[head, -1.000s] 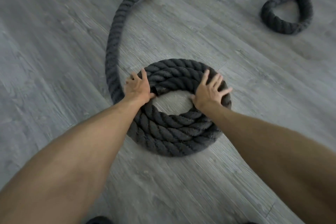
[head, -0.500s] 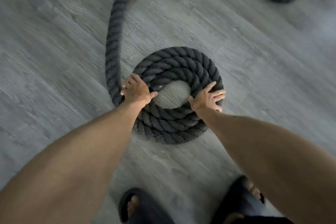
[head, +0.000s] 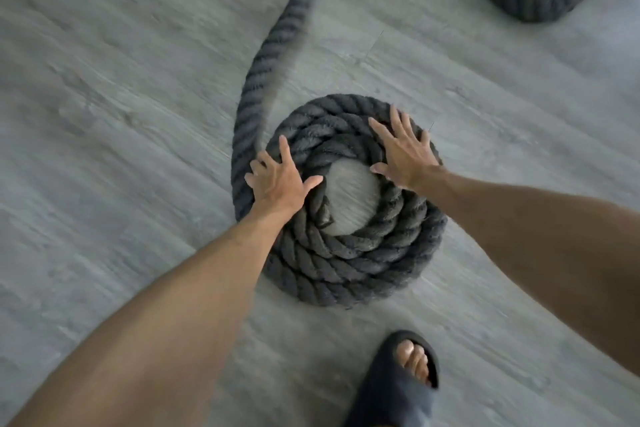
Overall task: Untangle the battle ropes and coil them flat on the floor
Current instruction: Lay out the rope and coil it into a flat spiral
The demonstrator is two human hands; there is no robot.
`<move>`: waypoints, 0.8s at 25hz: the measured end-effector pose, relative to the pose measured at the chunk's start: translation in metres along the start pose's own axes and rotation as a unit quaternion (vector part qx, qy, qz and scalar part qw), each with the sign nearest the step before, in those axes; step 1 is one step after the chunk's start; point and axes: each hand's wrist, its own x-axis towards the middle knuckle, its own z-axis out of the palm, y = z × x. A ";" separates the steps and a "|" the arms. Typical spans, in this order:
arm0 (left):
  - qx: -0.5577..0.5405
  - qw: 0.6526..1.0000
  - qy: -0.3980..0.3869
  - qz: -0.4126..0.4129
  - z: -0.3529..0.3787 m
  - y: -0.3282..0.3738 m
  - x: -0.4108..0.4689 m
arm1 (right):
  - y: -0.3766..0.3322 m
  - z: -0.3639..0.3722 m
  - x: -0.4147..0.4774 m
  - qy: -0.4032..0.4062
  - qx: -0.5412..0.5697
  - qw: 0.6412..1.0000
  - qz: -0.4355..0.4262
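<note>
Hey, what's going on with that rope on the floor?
A person is building a flat coil of thick dark rope on the floor. Both hands press open on it, the left hand at its left side, the right hand at upper right. The loose tail runs off the top; another loop lies apart.

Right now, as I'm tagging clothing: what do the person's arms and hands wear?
Nothing visible: both arms are bare to the frame edge, with no sleeves. The left hand and right hand show no gloves, rings, watch or wristband.
</note>
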 end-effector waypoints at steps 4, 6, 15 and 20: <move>-0.002 0.997 -0.019 -0.073 -0.010 0.012 0.016 | -0.029 0.035 -0.047 0.023 0.132 0.950 0.281; -0.024 0.994 -0.039 -0.097 -0.018 0.019 0.023 | -0.041 0.046 -0.061 -0.011 0.182 0.924 0.336; 0.049 0.995 0.057 0.060 -0.063 0.037 0.084 | -0.013 0.000 0.021 -0.061 0.087 0.976 0.189; 0.064 0.994 0.018 0.091 -0.085 0.037 0.161 | 0.017 -0.048 0.098 -0.060 0.040 0.996 0.056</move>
